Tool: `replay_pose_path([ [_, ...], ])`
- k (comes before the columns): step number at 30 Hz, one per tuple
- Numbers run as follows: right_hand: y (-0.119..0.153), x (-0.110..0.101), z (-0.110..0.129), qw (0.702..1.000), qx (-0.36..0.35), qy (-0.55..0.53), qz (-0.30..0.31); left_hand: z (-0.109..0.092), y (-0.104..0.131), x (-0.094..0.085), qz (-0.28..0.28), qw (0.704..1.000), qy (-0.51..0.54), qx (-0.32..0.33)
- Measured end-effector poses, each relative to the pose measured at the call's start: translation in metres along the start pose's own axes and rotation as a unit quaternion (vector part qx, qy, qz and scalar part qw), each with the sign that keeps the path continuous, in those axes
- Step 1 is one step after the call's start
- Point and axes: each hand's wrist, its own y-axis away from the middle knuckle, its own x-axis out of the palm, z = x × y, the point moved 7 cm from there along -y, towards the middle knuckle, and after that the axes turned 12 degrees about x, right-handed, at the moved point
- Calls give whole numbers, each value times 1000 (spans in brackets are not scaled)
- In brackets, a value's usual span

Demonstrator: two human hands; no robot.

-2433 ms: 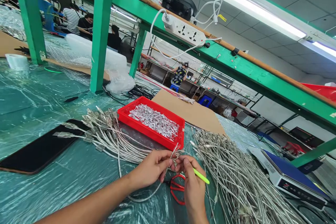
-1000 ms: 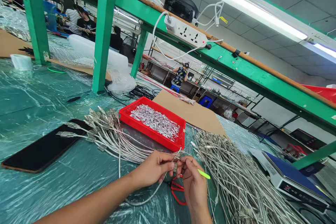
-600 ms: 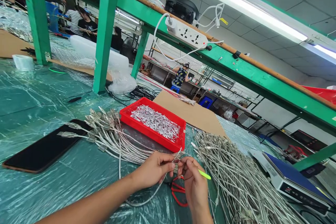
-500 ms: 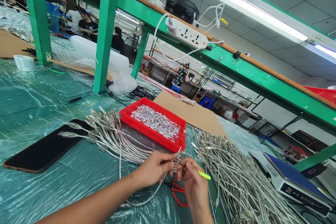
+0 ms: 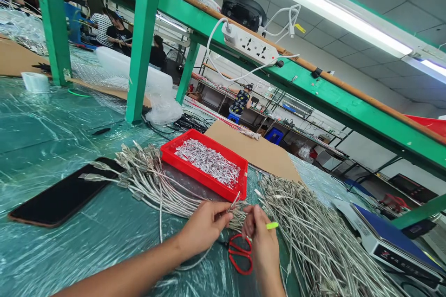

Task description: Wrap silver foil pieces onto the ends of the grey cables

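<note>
My left hand (image 5: 205,225) pinches a thin braided cable near its end, in front of the red tray (image 5: 195,172). Its thumb and forefinger are closed on it, and the exact tip is too small to make out. Just to the right, my right hand (image 5: 263,236) is closed around a slim tool with a yellow-green end (image 5: 272,225); the fingers hide the rest of the tool. Red-handled scissors (image 5: 240,254) lie on the table between and below the hands. Small silvery pieces (image 5: 209,162) fill the tray.
A bundle of braided cables with USB plugs (image 5: 139,164) lies left of the tray, partly over a black phone (image 5: 59,197). More braided cables (image 5: 313,236) are heaped at right, beside a scale (image 5: 400,241). A green shelf frame (image 5: 142,46) rises behind. Co-workers sit farther back.
My right hand has drawn slightly right, away from my left hand, opening a gap between them. The scissors' handles show more fully. My left hand still pinches the cable.
</note>
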Motion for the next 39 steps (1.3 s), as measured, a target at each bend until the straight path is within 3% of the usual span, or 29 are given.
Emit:
replay_pose_path([
  [4, 5, 7, 1, 993, -25, 118, -12, -6, 3, 3, 4, 999, -34, 33],
  [8, 5, 11, -2, 989, -28, 145, -9, -9, 3, 7, 12, 998, -31, 57],
  [15, 16, 26, -2, 989, -3, 38, 145, 22, -1, 0, -14, 1000, -13, -14],
  [20, 12, 11, 7, 996, -35, 83, -2, 19, -1, -5, -32, 999, -20, -16],
  [25, 8, 20, 4, 989, -29, 147, 9, 0, 2, 1, -15, 999, -38, 28],
  [31, 16, 22, 4, 985, -64, 148, -62, -8, 3, 4, -3, 996, -62, 56],
  [34, 16, 21, 2, 987, -68, 132, -64, -7, 2, 3, -6, 997, -63, 52],
  [39, 16, 30, -1, 989, -70, 121, 44, 0, 1, 1, -3, 998, -63, 15],
])
